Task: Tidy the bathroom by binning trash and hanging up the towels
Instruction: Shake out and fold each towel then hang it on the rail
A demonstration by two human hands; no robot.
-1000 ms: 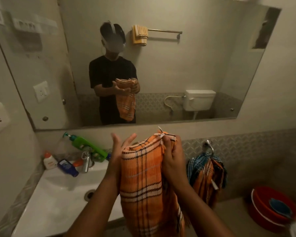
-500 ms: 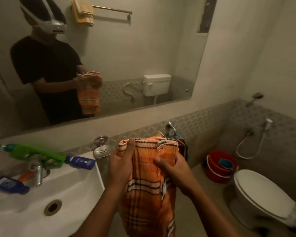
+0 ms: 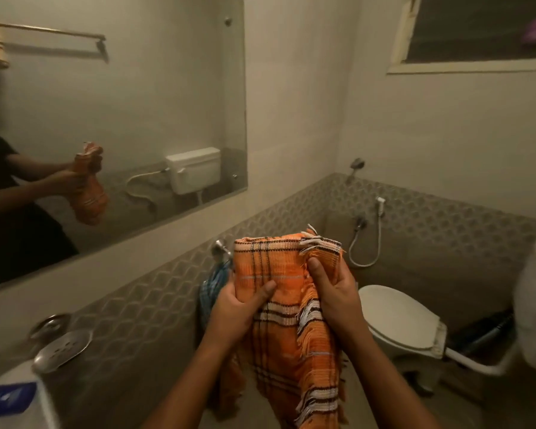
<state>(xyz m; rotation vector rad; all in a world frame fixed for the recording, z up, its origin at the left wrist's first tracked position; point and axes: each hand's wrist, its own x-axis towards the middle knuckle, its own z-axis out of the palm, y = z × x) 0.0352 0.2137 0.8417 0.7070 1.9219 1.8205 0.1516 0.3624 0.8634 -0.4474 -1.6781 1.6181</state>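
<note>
At centre frame, the left hand grips the orange checked towel, thumb curled over its front. The right hand pinches the towel's fringed right edge, fingers curled behind the cloth.

Towel between both hands, toilet right, mirror left.

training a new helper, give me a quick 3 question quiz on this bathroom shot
1. True or false: both hands grip the orange checked towel.
2. What hangs on the wall hook behind the towel? A) blue checked cloth B) red bucket C) brush
3. Is the toilet lid up or down?

Key: 1 true, left hand and right hand both hold it. 2 A, the blue checked cloth. 3 down.
</note>
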